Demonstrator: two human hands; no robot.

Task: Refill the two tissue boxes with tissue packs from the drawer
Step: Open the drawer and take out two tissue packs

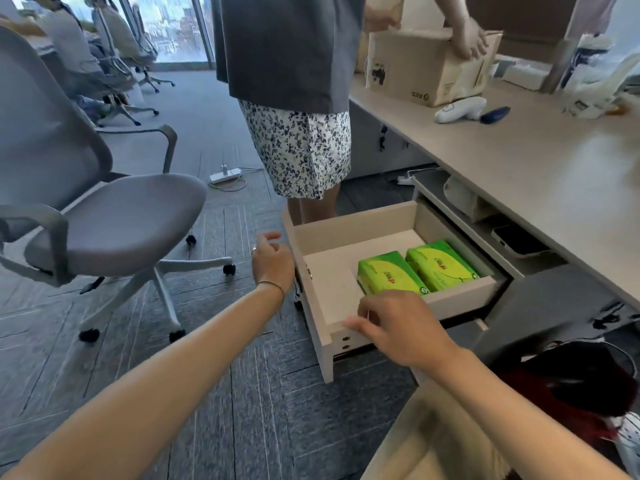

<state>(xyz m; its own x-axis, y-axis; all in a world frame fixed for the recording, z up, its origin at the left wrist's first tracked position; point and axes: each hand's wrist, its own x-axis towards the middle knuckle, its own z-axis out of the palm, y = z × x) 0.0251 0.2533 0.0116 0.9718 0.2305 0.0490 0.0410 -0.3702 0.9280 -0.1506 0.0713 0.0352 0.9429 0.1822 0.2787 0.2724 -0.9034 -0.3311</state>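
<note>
nearby, a standing person (298, 98) and chair (104, 209) crowd the drawer (346, 237); both hands' fingers loose, grasping nothing.

Single head-worn view, forward and down (wide-angle), close over open drawer (353, 292).

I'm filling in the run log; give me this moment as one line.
stage: drawer open | two green tissue packs inside, untouched | right hand over drawer's near edge | left hand beside drawer front, holds nothing
</note>
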